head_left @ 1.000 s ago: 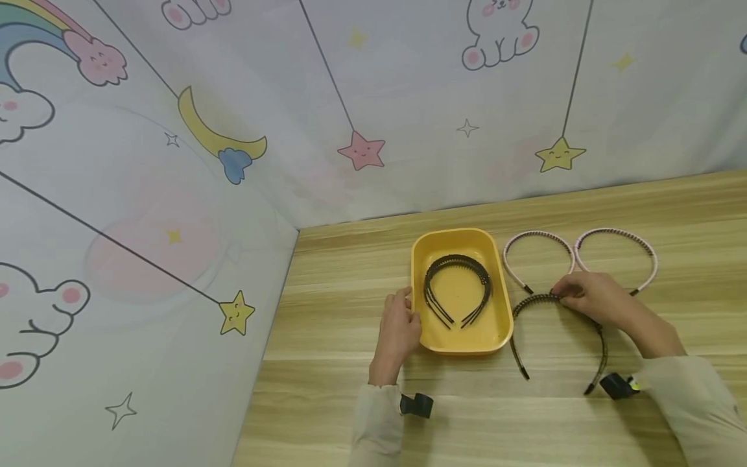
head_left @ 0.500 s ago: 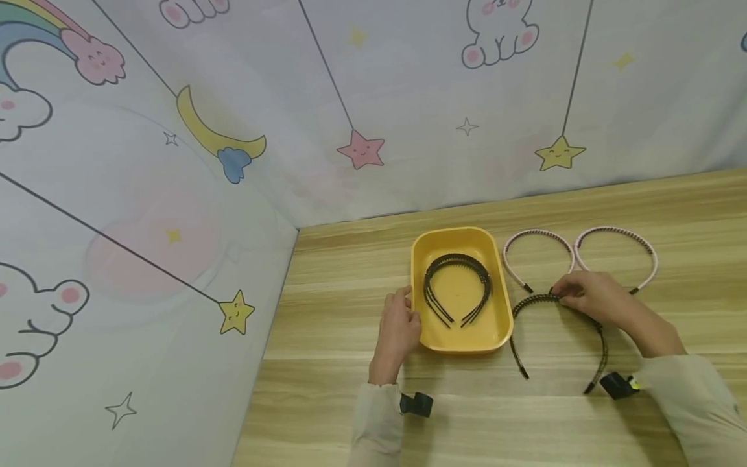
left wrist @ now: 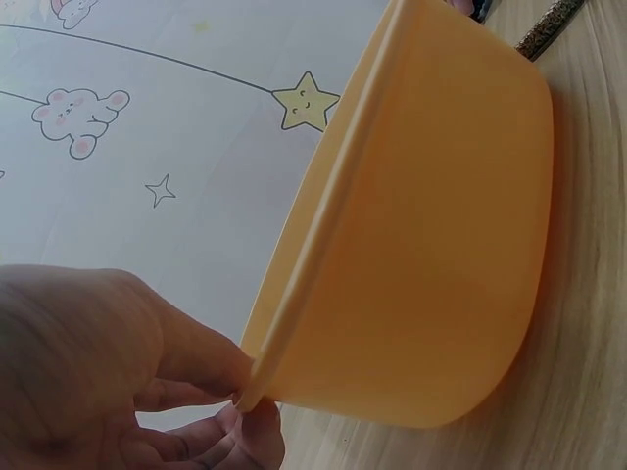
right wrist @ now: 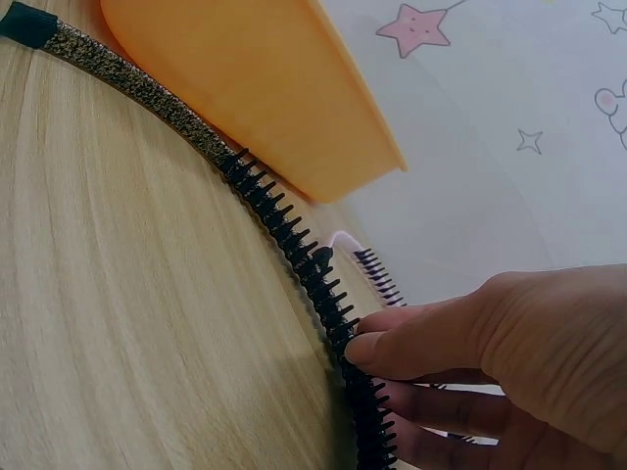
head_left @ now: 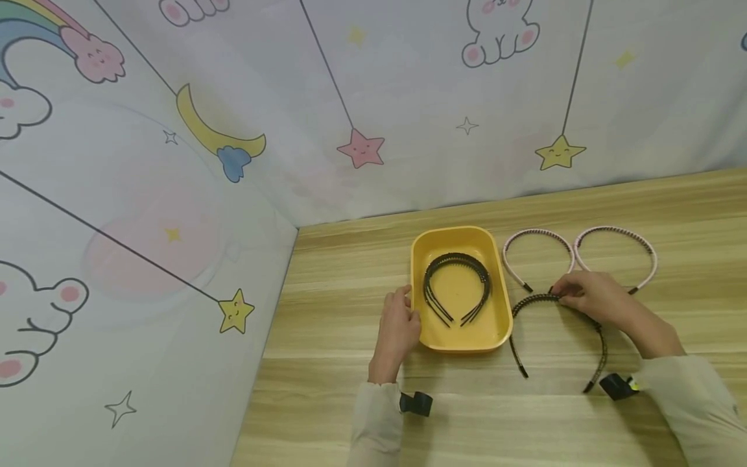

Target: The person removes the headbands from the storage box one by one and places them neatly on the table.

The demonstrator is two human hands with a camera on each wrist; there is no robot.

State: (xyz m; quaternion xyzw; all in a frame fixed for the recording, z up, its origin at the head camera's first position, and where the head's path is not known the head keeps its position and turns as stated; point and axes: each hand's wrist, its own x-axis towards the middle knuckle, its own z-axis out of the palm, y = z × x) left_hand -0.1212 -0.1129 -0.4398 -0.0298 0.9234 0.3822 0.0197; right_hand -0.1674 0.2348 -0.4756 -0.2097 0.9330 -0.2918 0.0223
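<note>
My left hand (head_left: 399,327) grips the left rim of a yellow plastic basin (head_left: 467,351). In the left wrist view the thumb and fingers (left wrist: 196,343) pinch the rim from both sides. Several black toothed headbands (head_left: 455,258) lie stacked inside it, ends toward me. Right of the basin, my right hand (head_left: 598,298) pinches the top of a black headband (head_left: 533,298) with gold-flecked ends. The right wrist view shows its row of teeth (right wrist: 294,240) and my thumb (right wrist: 392,350) against the band. The fingers hide part of its arch.
Two pink headbands (head_left: 539,232) (head_left: 615,229) lie side by side behind the right hand, on the wood-grain table (head_left: 332,298). Behind the table hangs a white cartoon-printed cloth (head_left: 420,97), and a similar printed surface (head_left: 163,363) borders the left side.
</note>
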